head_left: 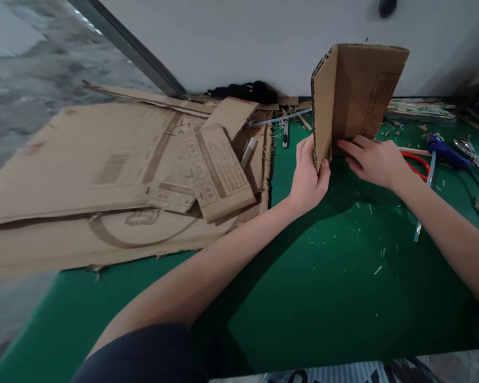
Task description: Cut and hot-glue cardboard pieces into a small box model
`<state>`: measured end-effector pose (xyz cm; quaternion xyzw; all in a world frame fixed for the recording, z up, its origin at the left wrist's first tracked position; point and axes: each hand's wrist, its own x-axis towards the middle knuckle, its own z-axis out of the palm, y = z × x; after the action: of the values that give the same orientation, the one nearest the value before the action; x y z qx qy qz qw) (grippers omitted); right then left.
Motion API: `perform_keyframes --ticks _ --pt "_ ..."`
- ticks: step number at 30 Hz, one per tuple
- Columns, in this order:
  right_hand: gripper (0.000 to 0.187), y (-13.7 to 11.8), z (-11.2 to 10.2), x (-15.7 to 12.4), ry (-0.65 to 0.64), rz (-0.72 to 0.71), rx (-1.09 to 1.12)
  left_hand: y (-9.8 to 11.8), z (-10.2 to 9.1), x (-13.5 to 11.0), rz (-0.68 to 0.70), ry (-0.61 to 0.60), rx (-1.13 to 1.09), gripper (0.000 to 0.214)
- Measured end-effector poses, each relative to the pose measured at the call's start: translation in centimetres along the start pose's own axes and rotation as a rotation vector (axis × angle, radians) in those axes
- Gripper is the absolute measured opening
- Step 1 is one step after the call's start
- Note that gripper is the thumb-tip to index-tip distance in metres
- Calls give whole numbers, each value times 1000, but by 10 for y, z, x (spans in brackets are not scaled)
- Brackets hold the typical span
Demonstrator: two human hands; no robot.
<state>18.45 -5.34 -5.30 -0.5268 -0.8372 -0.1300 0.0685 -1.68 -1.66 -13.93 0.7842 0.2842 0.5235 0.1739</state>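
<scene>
A folded piece of brown cardboard point(361, 90) stands upright on the green table, its panels meeting at an angle. My left hand point(309, 178) grips the lower end of its left panel, thumb on the inner side and fingers around the outside. On the inner side, my right hand point(369, 159) has its fingers stretched toward the bottom of the fold, touching the cardboard low down. Nothing shows in its grip. Just right of that hand lies a red looped handle point(417, 162), partly hidden. A blue glue gun point(443, 149) rests farther right.
Large flat cardboard sheets point(83, 159) cover the left side, with smaller cut pieces point(225, 175) and a white marker-like stick point(247, 151) on top. A box cutter point(285, 133) lies behind my left hand. Scraps dot the green table point(323, 298). A white wall point(239, 48) stands behind.
</scene>
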Motion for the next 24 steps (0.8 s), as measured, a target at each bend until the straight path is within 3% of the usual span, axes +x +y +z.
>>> perform_keyframes --ticks 3,8,14,20,24 --pt "44 -4 1 2 22 128 34 0 -1 -1 -6 -9 -1 48" --pt "36 -4 4 4 47 226 163 -3 0 -1 6 -3 15 49" --pt "37 -2 12 8 113 290 574 -6 2 -1 26 29 19 48" --pt "44 3 20 15 61 473 1046 -5 0 0 31 22 13 49" --pt "45 4 24 17 34 477 1112 -4 0 0 41 36 28 48"
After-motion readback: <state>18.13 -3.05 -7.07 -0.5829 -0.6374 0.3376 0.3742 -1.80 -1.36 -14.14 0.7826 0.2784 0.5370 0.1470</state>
